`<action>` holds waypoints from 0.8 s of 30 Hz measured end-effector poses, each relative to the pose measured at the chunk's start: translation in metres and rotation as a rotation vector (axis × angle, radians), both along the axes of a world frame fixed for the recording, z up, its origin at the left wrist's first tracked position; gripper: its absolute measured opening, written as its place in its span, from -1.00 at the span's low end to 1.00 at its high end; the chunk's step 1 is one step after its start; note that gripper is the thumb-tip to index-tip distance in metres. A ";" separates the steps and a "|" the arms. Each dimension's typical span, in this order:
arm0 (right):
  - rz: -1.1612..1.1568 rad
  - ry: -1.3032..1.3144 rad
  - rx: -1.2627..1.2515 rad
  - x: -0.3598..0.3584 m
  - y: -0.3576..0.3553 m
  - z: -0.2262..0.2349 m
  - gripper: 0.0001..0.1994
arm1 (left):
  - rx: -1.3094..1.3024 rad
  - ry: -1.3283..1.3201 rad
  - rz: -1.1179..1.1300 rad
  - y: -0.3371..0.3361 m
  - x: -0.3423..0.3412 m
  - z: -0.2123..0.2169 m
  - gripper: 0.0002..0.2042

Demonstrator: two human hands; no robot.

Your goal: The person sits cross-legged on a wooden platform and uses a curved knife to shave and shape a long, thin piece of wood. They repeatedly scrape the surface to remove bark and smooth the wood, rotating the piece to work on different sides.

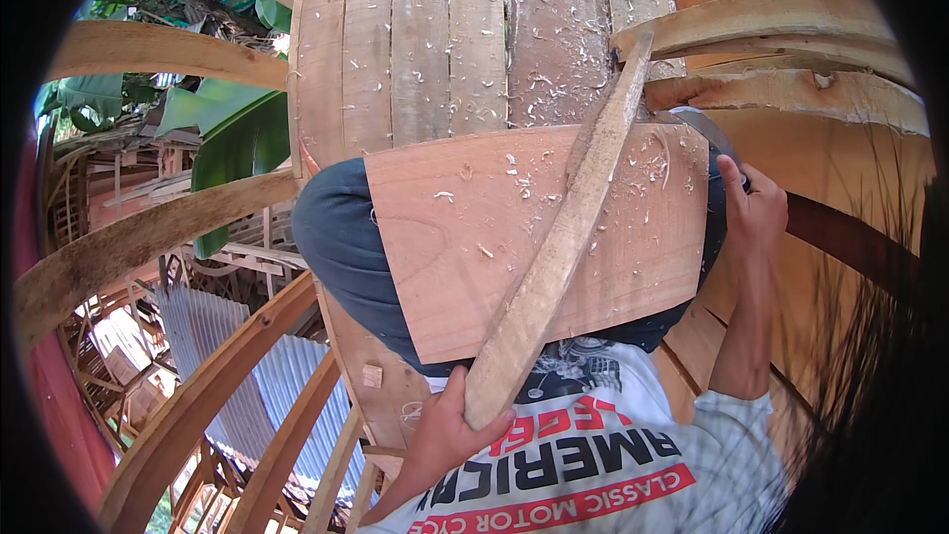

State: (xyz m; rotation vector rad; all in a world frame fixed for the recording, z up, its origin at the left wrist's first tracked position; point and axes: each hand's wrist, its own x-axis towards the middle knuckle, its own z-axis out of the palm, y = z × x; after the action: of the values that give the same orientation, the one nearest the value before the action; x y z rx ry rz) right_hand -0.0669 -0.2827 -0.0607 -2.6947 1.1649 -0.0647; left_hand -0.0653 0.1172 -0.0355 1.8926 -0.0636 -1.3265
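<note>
A long, rough-cut strip of wood (563, 257) slants across a flat wooden board (445, 257) that rests over my lap. My left hand (457, 430) is closed around the strip's near end, close to my shirt. The strip's far end lies by a curved timber at the upper right. At the board's right edge, my right hand (756, 203) is closed, its thumb pointing up. What its fingers hold is mostly hidden. A grey, rounded thing (702, 126) shows just beyond that hand, at the board's far right corner; I cannot tell its kind.
Pale shavings lie on the board and on the plank floor (420, 49) ahead. Curved timber ribs (168, 227) rise on both sides. A small wood block (372, 376) lies left of my lap. Beyond the ribs are banana leaves (242, 153) and corrugated metal sheets (297, 386).
</note>
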 end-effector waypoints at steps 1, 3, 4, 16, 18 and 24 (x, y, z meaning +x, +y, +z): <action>-0.007 -0.033 0.044 -0.004 -0.007 0.005 -0.43 | 0.009 -0.006 -0.009 0.002 -0.001 -0.001 -0.43; 0.043 -0.026 0.174 -0.009 0.005 0.020 -0.44 | 0.004 0.008 0.007 -0.004 0.003 0.002 -0.41; 0.109 0.006 0.259 -0.007 0.025 0.028 -0.45 | 0.002 0.016 0.018 -0.006 0.003 0.003 -0.41; 0.588 -0.032 0.328 -0.018 0.095 0.019 -0.48 | -0.131 0.041 0.094 -0.007 0.003 -0.002 -0.38; 0.600 -0.058 0.304 -0.015 0.095 0.016 -0.47 | -0.125 0.074 0.085 -0.008 0.005 0.000 -0.38; 0.623 -0.094 0.237 -0.009 0.089 0.008 -0.44 | -0.130 0.129 0.093 -0.008 0.007 0.001 -0.39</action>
State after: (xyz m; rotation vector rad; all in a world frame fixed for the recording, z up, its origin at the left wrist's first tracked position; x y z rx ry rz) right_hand -0.0761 -0.1939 -0.0524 -2.6699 0.2513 0.0398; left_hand -0.0586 0.1090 -0.0340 1.6781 0.0040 -1.3453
